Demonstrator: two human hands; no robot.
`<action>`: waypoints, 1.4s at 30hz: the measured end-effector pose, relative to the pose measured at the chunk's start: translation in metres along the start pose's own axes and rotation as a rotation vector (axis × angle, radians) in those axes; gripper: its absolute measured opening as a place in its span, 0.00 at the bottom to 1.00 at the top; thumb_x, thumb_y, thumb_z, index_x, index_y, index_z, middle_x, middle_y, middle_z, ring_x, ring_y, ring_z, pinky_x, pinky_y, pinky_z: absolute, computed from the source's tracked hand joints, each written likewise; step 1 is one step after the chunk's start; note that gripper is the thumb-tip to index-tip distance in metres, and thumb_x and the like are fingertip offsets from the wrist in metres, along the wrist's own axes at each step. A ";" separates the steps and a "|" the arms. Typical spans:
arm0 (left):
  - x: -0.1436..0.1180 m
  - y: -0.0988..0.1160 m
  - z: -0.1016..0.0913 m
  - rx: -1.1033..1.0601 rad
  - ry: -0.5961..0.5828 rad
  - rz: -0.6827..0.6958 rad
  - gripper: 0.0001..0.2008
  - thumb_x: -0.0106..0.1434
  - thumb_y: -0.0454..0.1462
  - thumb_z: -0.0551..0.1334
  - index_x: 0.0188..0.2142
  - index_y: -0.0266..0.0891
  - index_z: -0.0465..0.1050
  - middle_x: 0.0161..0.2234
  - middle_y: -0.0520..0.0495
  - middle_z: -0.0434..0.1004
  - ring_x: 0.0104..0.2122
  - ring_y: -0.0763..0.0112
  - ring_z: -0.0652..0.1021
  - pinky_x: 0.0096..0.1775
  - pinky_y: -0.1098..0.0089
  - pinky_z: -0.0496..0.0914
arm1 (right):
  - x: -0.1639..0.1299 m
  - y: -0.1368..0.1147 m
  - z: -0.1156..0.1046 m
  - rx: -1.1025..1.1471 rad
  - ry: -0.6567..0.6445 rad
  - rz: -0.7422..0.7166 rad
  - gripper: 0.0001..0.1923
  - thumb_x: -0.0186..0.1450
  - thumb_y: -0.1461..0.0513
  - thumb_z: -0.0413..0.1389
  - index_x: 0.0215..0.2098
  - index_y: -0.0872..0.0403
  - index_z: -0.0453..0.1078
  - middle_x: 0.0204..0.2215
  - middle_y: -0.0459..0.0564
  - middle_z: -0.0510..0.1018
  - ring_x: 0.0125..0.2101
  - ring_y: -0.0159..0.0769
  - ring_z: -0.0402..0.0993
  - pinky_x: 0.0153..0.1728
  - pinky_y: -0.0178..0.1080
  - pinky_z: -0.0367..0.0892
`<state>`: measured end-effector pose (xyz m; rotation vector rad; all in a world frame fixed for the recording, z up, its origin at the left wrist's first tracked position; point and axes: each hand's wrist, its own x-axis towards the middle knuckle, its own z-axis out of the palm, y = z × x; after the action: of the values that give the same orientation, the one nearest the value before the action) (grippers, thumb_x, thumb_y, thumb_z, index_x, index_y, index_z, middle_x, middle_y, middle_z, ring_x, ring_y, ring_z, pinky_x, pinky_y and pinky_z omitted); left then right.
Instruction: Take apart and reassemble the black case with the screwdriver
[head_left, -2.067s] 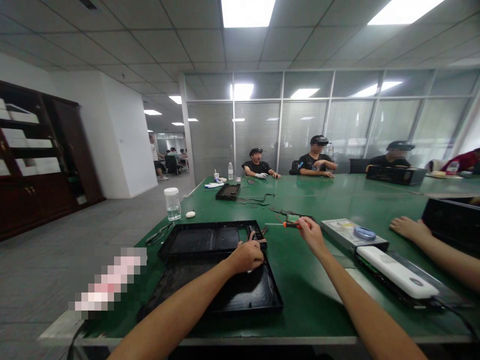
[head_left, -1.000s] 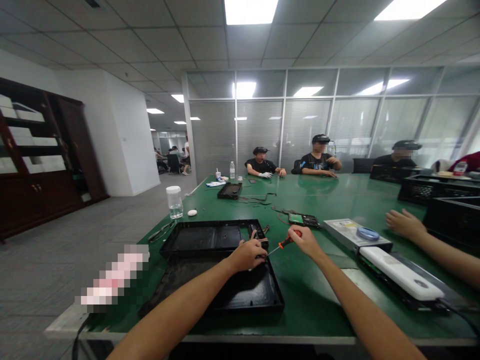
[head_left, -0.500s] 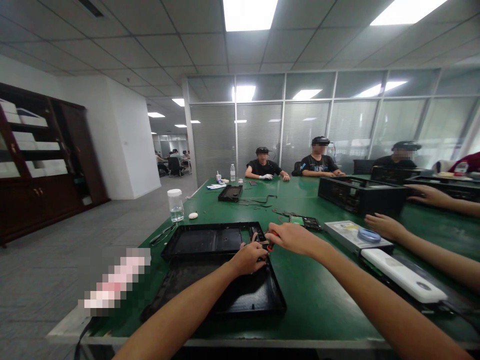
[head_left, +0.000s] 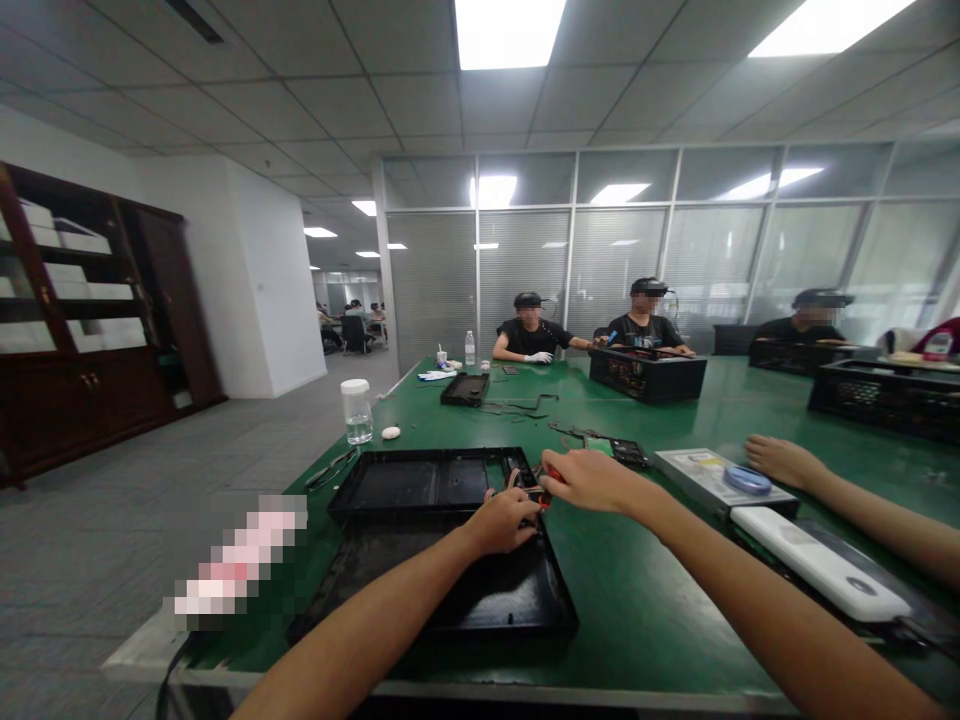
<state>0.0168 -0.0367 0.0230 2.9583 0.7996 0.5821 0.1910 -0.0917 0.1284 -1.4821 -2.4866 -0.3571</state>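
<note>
left hand [head_left: 504, 522] curled down on bundle of thin red and white wires [head_left: 507, 478], pinning it at far right corner of flat black plastic case [head_left: 450, 600] | right hand [head_left: 592, 478] closed round orange-handled screwdriver [head_left: 550, 474], tip angled at wires | co-worker's hand [head_left: 780, 460] flat on green table [head_left: 637, 610], far right

Grey floor [head_left: 112, 520], glass partition [head_left: 675, 260], dark wood cabinet [head_left: 82, 320], ceiling lights [head_left: 508, 30].

A long green table [head_left: 652, 590] bears two black trays [head_left: 450, 560] at six o'clock, a clear lidded jar [head_left: 358, 411] and small white lump [head_left: 391, 433] at ten, a grey drive [head_left: 701, 475] and white slab [head_left: 817, 565] at four, black crates [head_left: 646, 372] at one.
</note>
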 end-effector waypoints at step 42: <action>0.001 -0.013 -0.048 0.201 0.003 0.044 0.17 0.60 0.40 0.55 0.47 0.37 0.60 0.36 0.45 0.71 0.34 0.67 0.73 0.36 0.71 0.65 | -0.063 -0.015 0.079 0.856 -0.001 -0.014 0.07 0.60 0.57 0.51 0.32 0.52 0.65 0.26 0.45 0.70 0.28 0.33 0.66 0.31 0.35 0.62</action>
<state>-0.0064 -0.0283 0.0661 3.1641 0.8427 0.5392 0.2016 -0.1263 0.0329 -1.0753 -2.1781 0.6348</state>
